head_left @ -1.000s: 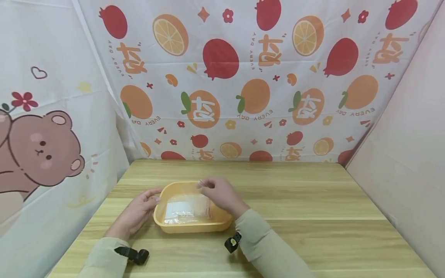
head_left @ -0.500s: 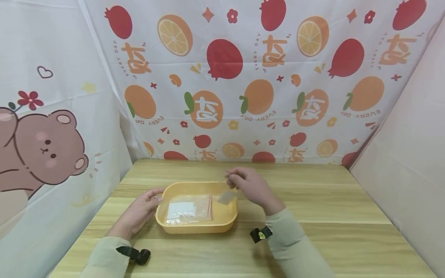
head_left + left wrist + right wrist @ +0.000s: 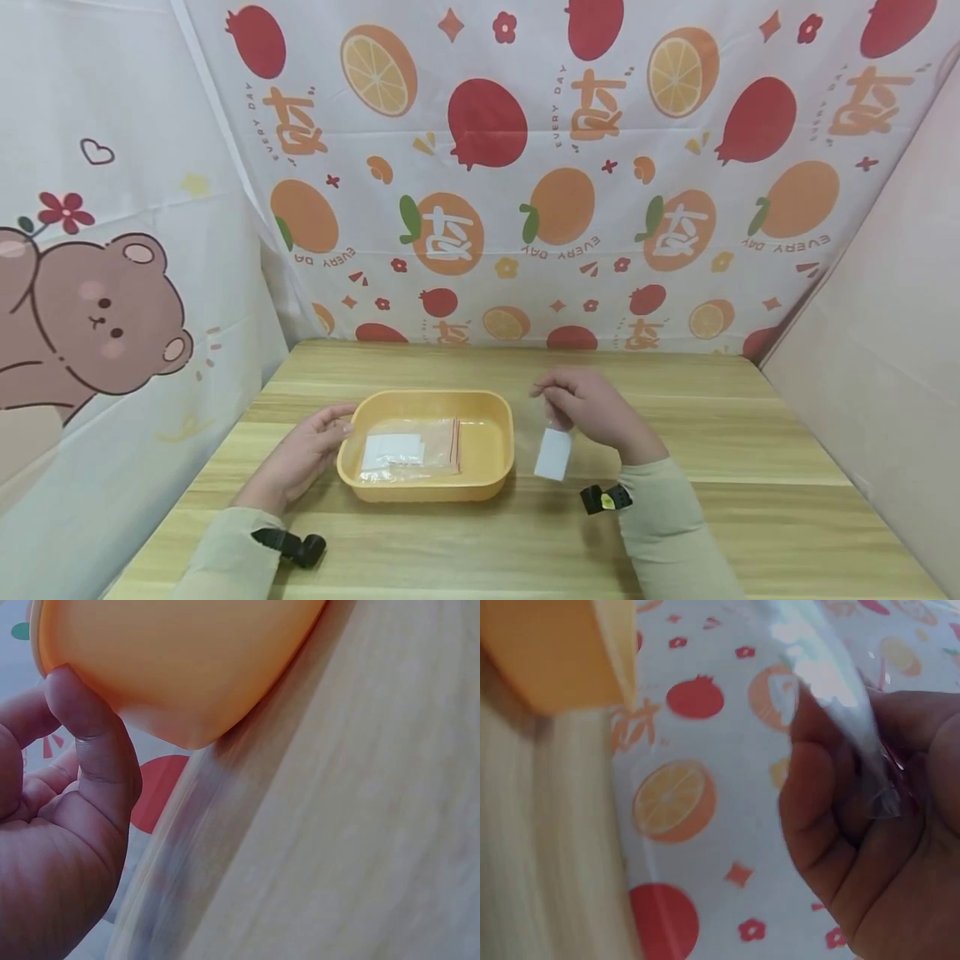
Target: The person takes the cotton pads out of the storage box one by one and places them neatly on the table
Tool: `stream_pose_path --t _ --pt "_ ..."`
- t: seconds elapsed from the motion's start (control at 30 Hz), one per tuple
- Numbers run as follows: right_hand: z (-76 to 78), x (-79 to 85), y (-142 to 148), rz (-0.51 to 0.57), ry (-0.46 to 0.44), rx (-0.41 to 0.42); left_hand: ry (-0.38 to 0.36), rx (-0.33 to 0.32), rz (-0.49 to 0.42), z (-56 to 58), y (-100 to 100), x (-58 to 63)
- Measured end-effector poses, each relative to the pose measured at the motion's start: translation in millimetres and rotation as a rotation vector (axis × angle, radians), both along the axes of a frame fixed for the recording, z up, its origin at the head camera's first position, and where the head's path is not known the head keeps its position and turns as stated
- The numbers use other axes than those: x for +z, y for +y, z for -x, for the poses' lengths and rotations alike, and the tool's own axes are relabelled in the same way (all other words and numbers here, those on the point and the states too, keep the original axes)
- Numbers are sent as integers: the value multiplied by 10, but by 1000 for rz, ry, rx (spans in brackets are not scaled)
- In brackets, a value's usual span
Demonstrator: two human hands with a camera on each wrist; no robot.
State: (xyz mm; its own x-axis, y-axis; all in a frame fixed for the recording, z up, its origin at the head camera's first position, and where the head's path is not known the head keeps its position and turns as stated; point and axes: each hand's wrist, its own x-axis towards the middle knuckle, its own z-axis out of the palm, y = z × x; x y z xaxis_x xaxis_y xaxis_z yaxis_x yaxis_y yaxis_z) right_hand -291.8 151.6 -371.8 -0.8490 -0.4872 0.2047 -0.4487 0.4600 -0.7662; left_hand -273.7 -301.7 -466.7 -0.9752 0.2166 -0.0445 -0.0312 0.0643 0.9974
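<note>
My right hand (image 3: 592, 408) pinches a small clear zip bag holding a white card (image 3: 552, 454), which hangs over the table right of the yellow tray (image 3: 501, 417). In the right wrist view, the clear plastic of this zip bag (image 3: 825, 660) passes between thumb and fingers, with red lines near the palm. The left hand (image 3: 307, 450) rests against the tray's left side, fingers relaxed, the thumb (image 3: 82, 712) touching the outer wall close to the rim. Inside the tray lies at least one more clear zip bag (image 3: 435, 442) with a white card in it and a red seal line at its right end.
The wooden table (image 3: 712, 500) carries the tray left of its middle. Behind it hangs a fruit-printed cloth (image 3: 510, 250). A cloth with a bear (image 3: 112, 325) stands along the left, a plain white one (image 3: 870, 367) along the right.
My right hand has lifted a zip bag out of the tray and moved it right, past the tray's right rim. The left hand stays at the tray's left side.
</note>
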Motion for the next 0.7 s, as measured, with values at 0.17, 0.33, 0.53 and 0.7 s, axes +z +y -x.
stream_pose_path --t 0.17,0.33,0.53,0.7 --pt "81 -156 76 -73 -22 37 -8 14 5 11 4 2" --pt "176 -325 76 -147 -71 43 10 -1 -5 5 0 10" --pt "262 -543 26 -285 -49 38 14 -14 -7 -4 0 12" --pt "295 -665 -23 -338 -28 25 15 -4 4 -12 15 7"
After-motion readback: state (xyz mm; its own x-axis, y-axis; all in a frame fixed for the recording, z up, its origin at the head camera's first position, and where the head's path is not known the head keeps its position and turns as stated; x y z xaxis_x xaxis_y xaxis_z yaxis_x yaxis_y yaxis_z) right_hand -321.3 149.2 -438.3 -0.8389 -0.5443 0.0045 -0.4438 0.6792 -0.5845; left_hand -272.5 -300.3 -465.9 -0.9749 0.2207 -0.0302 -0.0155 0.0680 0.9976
